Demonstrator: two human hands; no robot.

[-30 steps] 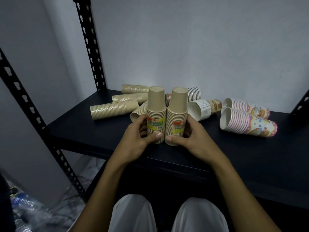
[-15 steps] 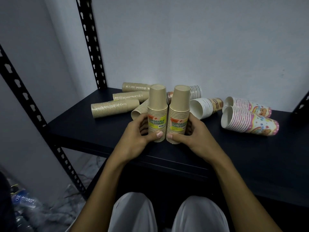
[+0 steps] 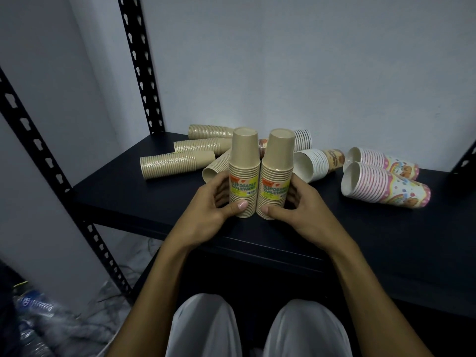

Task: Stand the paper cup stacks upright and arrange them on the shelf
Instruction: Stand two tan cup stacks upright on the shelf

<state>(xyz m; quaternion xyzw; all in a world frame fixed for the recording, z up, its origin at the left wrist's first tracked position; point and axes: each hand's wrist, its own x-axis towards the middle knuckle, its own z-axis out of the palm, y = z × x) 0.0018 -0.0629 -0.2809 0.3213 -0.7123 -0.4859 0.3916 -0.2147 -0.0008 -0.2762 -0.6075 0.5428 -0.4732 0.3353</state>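
Two kraft stacks stand upright, mouths down, near the front edge of the black shelf [image 3: 123, 202], the left stack [image 3: 244, 173] clasped by the left hand [image 3: 213, 207] and the right stack [image 3: 277, 173] by the right hand [image 3: 296, 210]; each hand curls round its stack low down, thumb across the front, fingers behind. Against the view of half a second and a second ago, the pair has hardly shifted on the shelf: the stacks stood a little splayed at the tops then and now sit closer to parallel, sides almost touching at the base, which suggests the person is squaring them up as the first two of a row. Each stack carries a yellow-green and orange label [image 3: 243, 186] reading "DISPOSABLE TABLEWARE"; the smaller print and barcode beneath are too small to read. Behind and to the left of the pair, three kraft stacks [image 3: 177, 164] lie on their sides, with a fourth [image 3: 216, 167] partly hidden behind the left stack. Behind and to the right lie a white stack [image 3: 313, 163] with a brown printed end, a striped white stack [image 3: 302, 139] near the wall, and two pink party stacks [image 3: 383, 188] with cartoon bears whose lettering cannot be made out. By the look of it, most of the job remains.
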